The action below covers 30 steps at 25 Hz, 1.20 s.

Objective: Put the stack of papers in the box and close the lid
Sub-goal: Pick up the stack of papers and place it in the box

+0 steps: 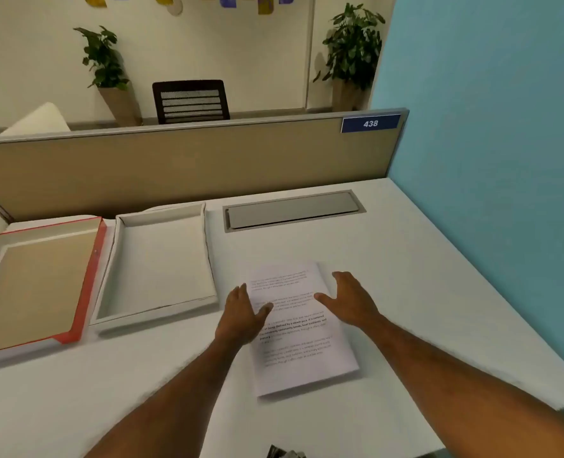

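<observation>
Item 1, stack of papers: one stack, printed side up, flat on the white desk at lower centre of the frame, skewed a little, and just right of the box. Not yet lifted.

Item 2, box: one shallow white tray, open and empty, centre left, near enough for a short sideways transfer.

Item 3, lid: one, red-edged, lying inner face up at far left, beside the box, out of the way until loading is done.

Item 4, hands: two. Left hand sits at the stack's left edge, right hand at its right edge; both show fingers spread and relaxed, gripping nothing. The flanking placement suggests they are about to square and gather the sheets from both sides.

Sundry, upper frame: one partition, one number plate, one chair, two potted plants.
</observation>
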{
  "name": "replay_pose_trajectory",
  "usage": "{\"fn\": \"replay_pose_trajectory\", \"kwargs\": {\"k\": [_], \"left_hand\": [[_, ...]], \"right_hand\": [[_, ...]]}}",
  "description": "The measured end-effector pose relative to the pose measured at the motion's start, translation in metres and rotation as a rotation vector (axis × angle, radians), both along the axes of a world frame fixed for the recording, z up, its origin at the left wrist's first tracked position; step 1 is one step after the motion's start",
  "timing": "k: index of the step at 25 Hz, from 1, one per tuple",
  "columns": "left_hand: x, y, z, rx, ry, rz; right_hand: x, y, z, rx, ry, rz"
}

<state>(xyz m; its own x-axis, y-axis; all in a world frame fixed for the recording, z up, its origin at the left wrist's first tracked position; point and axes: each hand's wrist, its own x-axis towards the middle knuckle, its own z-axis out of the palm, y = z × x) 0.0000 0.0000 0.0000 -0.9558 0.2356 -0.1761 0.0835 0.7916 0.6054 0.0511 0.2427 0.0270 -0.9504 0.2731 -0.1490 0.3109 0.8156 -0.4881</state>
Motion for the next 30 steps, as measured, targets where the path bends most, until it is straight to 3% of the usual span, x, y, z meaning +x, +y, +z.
{"fn": "replay_pose_trajectory", "kwargs": {"k": [5,13,19,25,30], "left_hand": [[0.012,0.008,-0.011,0.195,-0.105,0.305],[0.031,0.012,-0.028,0.147,-0.107,0.310],[0.019,0.010,-0.024,-0.011,-0.162,0.244],[0.006,0.012,-0.022,-0.023,-0.386,0.301],[-0.004,0.014,-0.021,0.082,-0.517,0.395]], "right_hand": [[0.019,-0.008,-0.027,-0.177,-0.098,-0.134],[0.020,-0.025,-0.046,-0.292,-0.079,-0.252],[0.005,-0.010,-0.046,-0.412,-0.149,-0.394],[-0.002,-0.022,-0.055,-0.190,-0.279,-0.391],[-0.008,-0.024,-0.057,-0.179,-0.304,-0.402]]}}
